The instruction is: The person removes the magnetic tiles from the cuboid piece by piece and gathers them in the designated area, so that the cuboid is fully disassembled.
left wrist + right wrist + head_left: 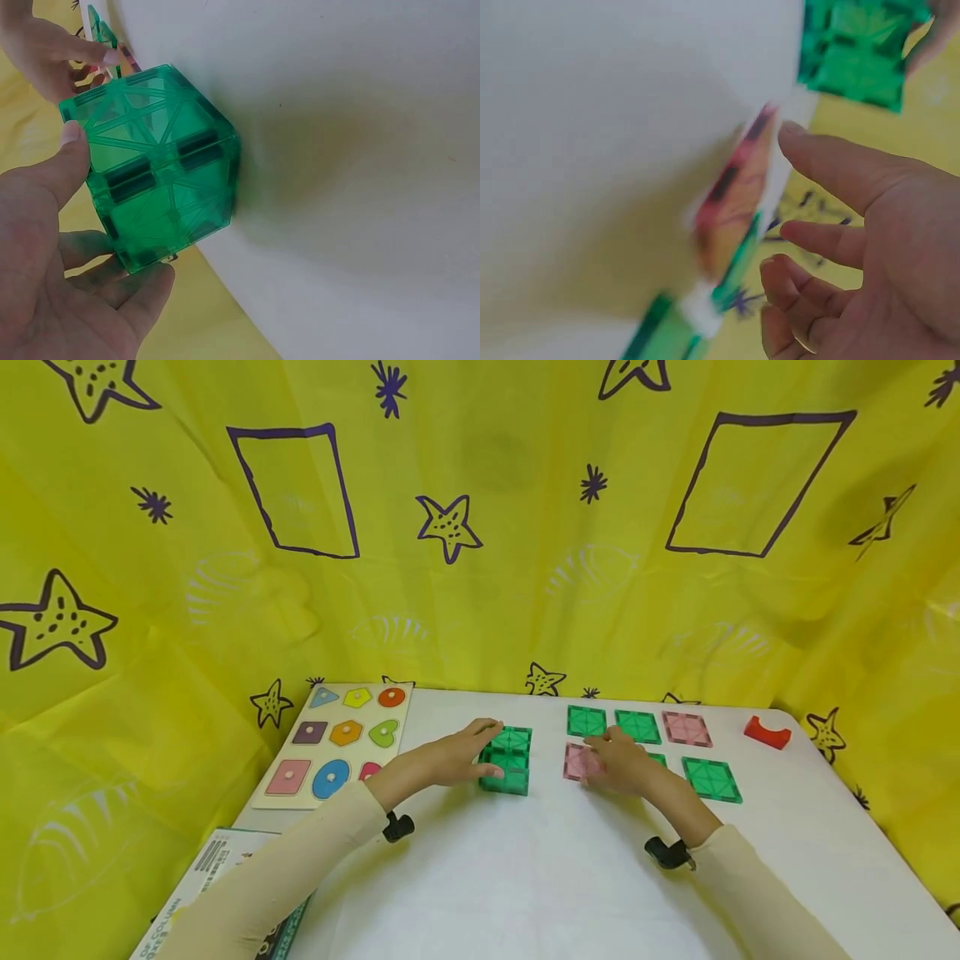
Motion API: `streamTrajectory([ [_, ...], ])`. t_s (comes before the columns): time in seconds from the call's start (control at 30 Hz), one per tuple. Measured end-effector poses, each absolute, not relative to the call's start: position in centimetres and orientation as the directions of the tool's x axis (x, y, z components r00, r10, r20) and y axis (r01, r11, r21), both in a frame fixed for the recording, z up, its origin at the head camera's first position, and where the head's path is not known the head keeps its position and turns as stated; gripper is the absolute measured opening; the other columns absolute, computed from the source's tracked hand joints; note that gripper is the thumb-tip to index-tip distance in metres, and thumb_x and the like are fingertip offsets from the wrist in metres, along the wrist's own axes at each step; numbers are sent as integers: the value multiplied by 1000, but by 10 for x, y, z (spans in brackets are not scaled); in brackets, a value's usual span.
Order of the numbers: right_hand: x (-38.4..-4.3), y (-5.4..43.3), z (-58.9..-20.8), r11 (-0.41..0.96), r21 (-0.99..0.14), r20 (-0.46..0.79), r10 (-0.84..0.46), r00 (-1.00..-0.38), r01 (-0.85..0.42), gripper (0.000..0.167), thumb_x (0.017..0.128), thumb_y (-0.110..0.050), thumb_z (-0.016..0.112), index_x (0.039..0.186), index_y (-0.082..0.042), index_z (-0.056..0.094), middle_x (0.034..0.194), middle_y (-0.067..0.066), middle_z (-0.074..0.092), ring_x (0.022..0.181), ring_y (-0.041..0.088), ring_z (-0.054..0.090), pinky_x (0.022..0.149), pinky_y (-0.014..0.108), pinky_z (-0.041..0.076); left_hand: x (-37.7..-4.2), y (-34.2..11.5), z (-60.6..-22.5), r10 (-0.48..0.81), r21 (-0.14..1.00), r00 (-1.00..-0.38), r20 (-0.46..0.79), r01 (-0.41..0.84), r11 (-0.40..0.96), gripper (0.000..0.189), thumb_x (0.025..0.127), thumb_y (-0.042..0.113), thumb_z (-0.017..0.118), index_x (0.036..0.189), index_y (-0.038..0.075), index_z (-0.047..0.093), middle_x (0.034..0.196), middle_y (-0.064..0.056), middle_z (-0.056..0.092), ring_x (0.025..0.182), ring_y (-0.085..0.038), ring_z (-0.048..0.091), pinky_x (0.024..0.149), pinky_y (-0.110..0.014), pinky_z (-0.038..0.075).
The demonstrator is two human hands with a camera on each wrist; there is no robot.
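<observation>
- Head view: the beige sleeves are lying closest to the camera. The left hand is gripping a green box of see-through squares, which is sitting on the white table. The right hand is hovering over or touching a near pink tile; can't tell which from up here. Looks to me like the step in hand is getting that tile while the box is being steadied.
- Only this view is showing the red arch block and the puzzle board, plus the whole spread of loose green tiles, one half hiding under the right hand.
- Left wrist view: here you're seeing what the head view is hiding, the fingers bracing the box's far side while the thumb is pressing near a corner. Pretty secure hold imo.
- Right wrist view: blurry, but the right hand's fingers are spreading loosely, not pinching anything, and the pink tile is lying just beyond the thumb. I reckon the next move is calling for a thumb-and-finger pinch on the tile's edge, without bumping its green neighbours.
</observation>
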State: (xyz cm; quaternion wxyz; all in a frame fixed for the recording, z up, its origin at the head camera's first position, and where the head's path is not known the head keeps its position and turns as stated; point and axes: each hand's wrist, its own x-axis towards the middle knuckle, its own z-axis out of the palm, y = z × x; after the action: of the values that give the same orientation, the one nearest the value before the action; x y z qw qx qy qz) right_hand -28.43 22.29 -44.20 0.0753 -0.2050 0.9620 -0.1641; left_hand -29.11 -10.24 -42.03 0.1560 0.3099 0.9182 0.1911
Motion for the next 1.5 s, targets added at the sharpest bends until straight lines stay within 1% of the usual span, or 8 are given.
streamTrajectory([
  [0.1, -276, 203, -432, 812, -405, -43, -475, -879, -419, 63, 100, -22, 72, 151, 6, 47, 128, 28, 57, 109, 37, 60, 93, 54, 56, -291, -102, -418, 626, 448, -761, -169, 507, 737, 86, 106, 46, 62, 170, 7, 19, 175, -13, 17, 156, -33, 36, 126, -49, 34],
  [0.27, -262, 172, -422, 679, -515, 2, -610, -793, -523, 65, 103, -20, 69, 156, 0, 37, 128, 21, 61, 109, 33, 62, 92, 49, 56, -292, -102, -415, 623, 445, -763, -171, 504, 740, 86, 105, 46, 63, 170, 9, 20, 175, -12, 17, 155, -34, 37, 125, -51, 36],
  [0.37, -256, 158, -426, 645, -478, 55, -656, -753, -597, 62, 104, -21, 70, 154, -2, 39, 128, 17, 61, 115, 32, 63, 95, 47, 57, -292, -102, -414, 626, 448, -762, -164, 508, 736, 87, 104, 47, 64, 169, 8, 21, 175, -11, 19, 153, -34, 40, 124, -52, 37],
  [0.57, -253, 140, -442, 621, -361, 178, -687, -705, -696, 37, 105, -14, 68, 136, -4, 53, 118, 8, 65, 108, 24, 64, 94, 42, 58, -294, -105, -417, 647, 439, -746, -156, 535, 722, 87, 104, 49, 63, 169, 6, 22, 174, -12, 19, 153, -33, 40, 124, -49, 37],
  [0.7, -254, 135, -449, 605, -331, 226, -694, -683, -724, 25, 106, -7, 64, 129, -7, 56, 118, 5, 65, 108, 21, 63, 95, 40, 56, -295, -107, -415, 660, 432, -734, -160, 550, 715, 78, 110, 47, 54, 169, 7, 23, 175, -12, 19, 152, -32, 41, 124, -49, 37],
  [0.93, -254, 134, -454, 574, -252, 283, -726, -627, -779, 36, 103, 0, 64, 137, -10, 59, 126, 4, 63, 119, 20, 62, 100, 35, 57, -296, -110, -414, 653, 448, -739, -167, 533, 718, 59, 113, 25, 37, 168, 10, 25, 176, -8, 18, 157, -31, 33, 128, -50, 29],
  [1.23, -255, 139, -455, 529, -190, 337, -756, -561, -827, 47, 100, 2, 69, 143, -15, 61, 109, 1, 59, 100, 16, 57, 87, 30, 57, -296, -109, -417, 656, 419, -734, -174, 547, 724, 58, 115, 23, 39, 169, 10, 22, 176, -11, 16, 157, -31, 34, 128, -50, 30],
  [1.5, -255, 139, -458, 499, -178, 348, -775, -528, -848, 50, 101, 2, 68, 146, -17, 63, 92, -3, 46, 81, 11, 43, 68, 18, 41, -292, -108, -417, 642, 396, -745, -182, 542, 741, 60, 115, 25, 40, 169, 11, 20, 177, -9, 15, 157, -30, 34, 127, -49, 31],
])
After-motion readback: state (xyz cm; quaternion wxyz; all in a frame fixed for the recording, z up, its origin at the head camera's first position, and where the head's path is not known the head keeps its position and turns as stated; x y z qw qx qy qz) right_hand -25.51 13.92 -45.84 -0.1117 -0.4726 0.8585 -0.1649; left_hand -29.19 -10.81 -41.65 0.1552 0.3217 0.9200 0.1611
